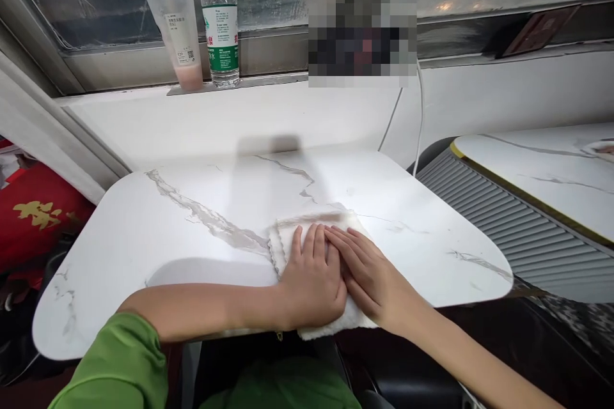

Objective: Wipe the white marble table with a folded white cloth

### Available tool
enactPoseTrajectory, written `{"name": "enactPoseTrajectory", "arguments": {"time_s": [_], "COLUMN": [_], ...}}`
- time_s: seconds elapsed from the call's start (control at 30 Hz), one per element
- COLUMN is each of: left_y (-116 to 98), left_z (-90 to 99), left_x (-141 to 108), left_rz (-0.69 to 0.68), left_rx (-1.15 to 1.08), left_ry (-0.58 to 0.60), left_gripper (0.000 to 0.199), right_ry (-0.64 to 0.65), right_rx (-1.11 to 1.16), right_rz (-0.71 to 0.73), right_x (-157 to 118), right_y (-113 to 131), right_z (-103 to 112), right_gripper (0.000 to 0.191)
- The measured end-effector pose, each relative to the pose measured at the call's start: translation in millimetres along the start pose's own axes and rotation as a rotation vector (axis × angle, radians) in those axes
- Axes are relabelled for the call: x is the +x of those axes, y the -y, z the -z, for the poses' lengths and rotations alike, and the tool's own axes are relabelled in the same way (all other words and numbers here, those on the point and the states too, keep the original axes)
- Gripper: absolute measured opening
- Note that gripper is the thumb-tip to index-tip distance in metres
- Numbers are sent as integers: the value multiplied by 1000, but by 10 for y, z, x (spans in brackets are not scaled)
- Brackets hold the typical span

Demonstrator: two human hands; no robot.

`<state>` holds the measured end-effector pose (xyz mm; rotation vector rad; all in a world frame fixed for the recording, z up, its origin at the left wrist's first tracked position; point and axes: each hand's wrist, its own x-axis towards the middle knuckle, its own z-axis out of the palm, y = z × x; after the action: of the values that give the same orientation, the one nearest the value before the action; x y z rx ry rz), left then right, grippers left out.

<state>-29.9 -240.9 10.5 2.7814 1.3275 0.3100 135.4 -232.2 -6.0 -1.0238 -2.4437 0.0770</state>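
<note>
A folded white cloth [314, 220] lies on the white marbled table [192, 217], its near edge hanging at the table's front edge. My left hand [314, 278] lies flat on the cloth, fingers pointing away from me and slightly apart. Beside it on the right, my right hand [367, 271] rests on the cloth with its fingers stretched out, their tips touching my left hand's fingers. The palms and part of the cloth beneath them are hidden.
On the window ledge stand a lidded plastic cup [177, 25] with pink liquid and a clear bottle [220, 38]. A white cable [422, 115] hangs at the wall. Another table [542, 160] is at right, a red bag [38, 217] at left.
</note>
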Motion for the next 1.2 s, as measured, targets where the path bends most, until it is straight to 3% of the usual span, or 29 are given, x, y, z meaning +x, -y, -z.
{"name": "enactPoseTrajectory", "arguments": {"time_s": [0.1,0.2,0.47,0.57,0.67,0.8,0.93,1.03,1.2], "left_y": [64,248,1125,1336,1393,1327,1113,807,79], "left_z": [-23,-74,-116,-114,-123,-140,-174,-208,-215], "left_x": [140,411,1418,1631,1686,1617,1433,1207,866], "left_rz": [8,56,133,179,211,209,216,203,126], "left_rx": [-37,-53,-47,-59,-51,-16,17,35,1], "left_ry": [19,6,-18,-42,-66,-73,-74,-104,-47], "left_gripper": [58,56,50,48,47,47,48,48,51], "right_ry": [-44,-75,-88,-90,-83,-54,9,21,1], "right_rx": [11,11,-12,-5,-23,-80,-96,-77,-38], "right_rz": [-1,38,-66,-126,-147,-149,-129,-67,-34], "right_x": [65,311,1332,1590,1665,1573,1341,1023,266], "right_y": [-110,-391,-1255,-1407,-1436,-1370,-1266,-1131,-851], "right_z": [-17,-94,-374,-445,-456,-414,-353,-261,78], "right_gripper": [62,60,47,44,44,48,51,53,55]}}
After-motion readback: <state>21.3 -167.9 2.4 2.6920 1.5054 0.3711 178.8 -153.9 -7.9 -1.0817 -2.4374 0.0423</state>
